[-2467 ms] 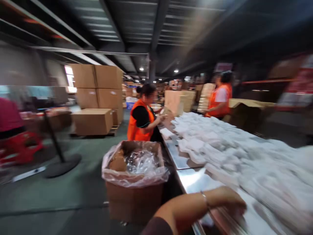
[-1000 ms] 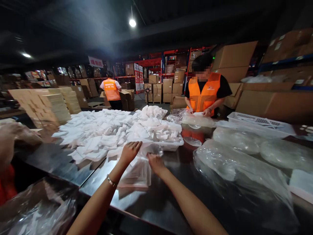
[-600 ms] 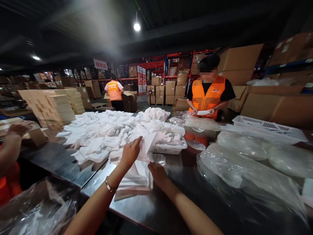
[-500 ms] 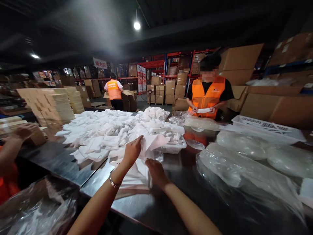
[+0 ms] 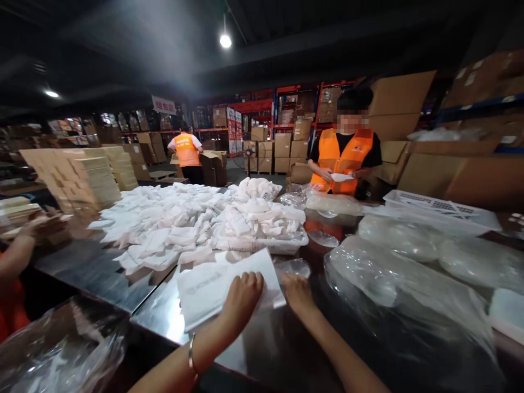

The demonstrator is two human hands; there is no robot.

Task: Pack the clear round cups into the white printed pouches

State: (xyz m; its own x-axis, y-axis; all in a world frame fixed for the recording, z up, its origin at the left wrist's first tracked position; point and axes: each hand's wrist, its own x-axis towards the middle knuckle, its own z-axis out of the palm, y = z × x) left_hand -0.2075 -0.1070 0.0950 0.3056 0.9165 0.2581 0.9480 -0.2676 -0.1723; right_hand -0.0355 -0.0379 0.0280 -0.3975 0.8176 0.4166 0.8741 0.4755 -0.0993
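Note:
A flat white bag (image 5: 204, 292) with grey print lies slanted above the near part of the metal table. My left hand (image 5: 243, 297), a bracelet at its wrist, has its fingers curled over the bag's right half. Just past the bag's right edge is my right hand (image 5: 298, 295), its fingers bent and slightly blurred. A clear plastic piece (image 5: 297, 266) sits right behind those fingertips; whether they grip it or the bag's edge is hidden. Beyond the bag, a white basket (image 5: 282, 248) holds a heap of crumpled white printed packets (image 5: 257, 218).
More white packets (image 5: 159, 218) spread across the left of the metal table (image 5: 143, 295). Clear plastic bags (image 5: 393, 284) lie on the right, near a white crate (image 5: 442, 213). A co-worker in an orange vest (image 5: 344, 158) stands opposite; another person's hand (image 5: 45, 224) is at left.
My left hand has come down and nearer with the white bag, which now lies flatter. My right hand has shifted right. The clear piece appears farther right.

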